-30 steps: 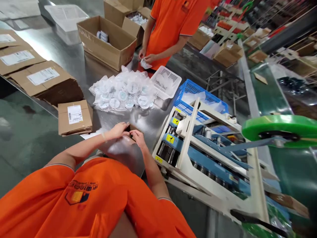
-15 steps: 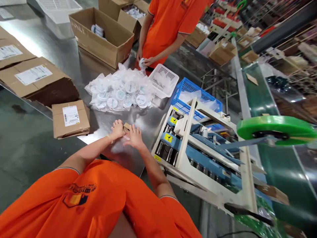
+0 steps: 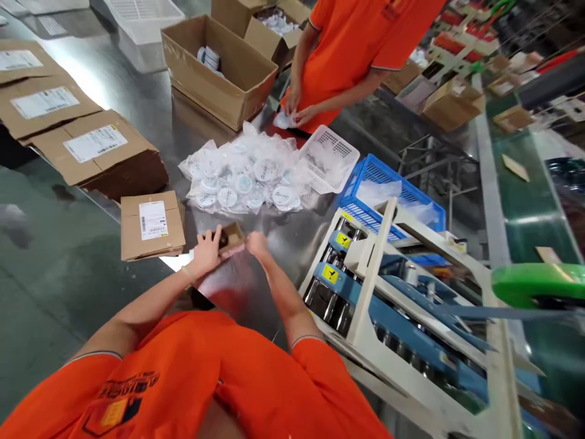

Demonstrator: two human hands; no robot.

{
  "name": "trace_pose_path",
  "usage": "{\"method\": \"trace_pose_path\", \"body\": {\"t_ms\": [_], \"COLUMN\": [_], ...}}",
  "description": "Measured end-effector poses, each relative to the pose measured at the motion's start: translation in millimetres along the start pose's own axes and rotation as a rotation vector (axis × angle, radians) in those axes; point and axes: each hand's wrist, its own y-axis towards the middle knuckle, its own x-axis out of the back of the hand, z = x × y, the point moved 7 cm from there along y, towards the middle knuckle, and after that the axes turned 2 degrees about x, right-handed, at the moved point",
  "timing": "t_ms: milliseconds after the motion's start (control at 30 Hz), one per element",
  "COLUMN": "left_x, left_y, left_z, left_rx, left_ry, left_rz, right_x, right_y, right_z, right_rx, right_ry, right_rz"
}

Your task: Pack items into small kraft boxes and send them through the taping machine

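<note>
A small open cardboard box (image 3: 235,236) stands on the metal table (image 3: 256,280) in front of me. My left hand (image 3: 208,249) grips its left side, fingers over the rim and into the dark inside. At the box's right end my right hand (image 3: 258,244) is closed on its edge. Just beyond lies a heap of clear bags (image 3: 247,174) with round white items in them. To the left is a stack of flattened, labelled cartons (image 3: 153,225).
Larger labelled cartons (image 3: 95,143) line the left edge. Behind the heap stand an open box (image 3: 219,73) and a white basket (image 3: 329,158). A blue crate (image 3: 388,195) and a roller machine (image 3: 347,268) are at right. Across the table a person (image 3: 338,61) handles a small bag.
The small box now shows its open inside. My hands have moved apart to its two ends, and my right hand has closed. The view has shifted, so the surroundings sit further right.
</note>
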Motion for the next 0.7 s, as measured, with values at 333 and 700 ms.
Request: {"method": "trace_pose_path", "body": {"t_ms": [333, 700], "left_x": [-39.2, -54.0], "left_y": [-8, 15], "left_z": [-18, -29], "left_rx": [-0.172, -0.505], "left_ry": [0.156, -0.43], "left_rz": [-0.001, -0.077], "right_x": [-3, 46], "right_y": [142, -61], "right_z": [131, 14], "right_rx": [0.438, 0.558], "right_ry": [-0.743, -0.727], "right_rz": [-0.076, -0.527]}}
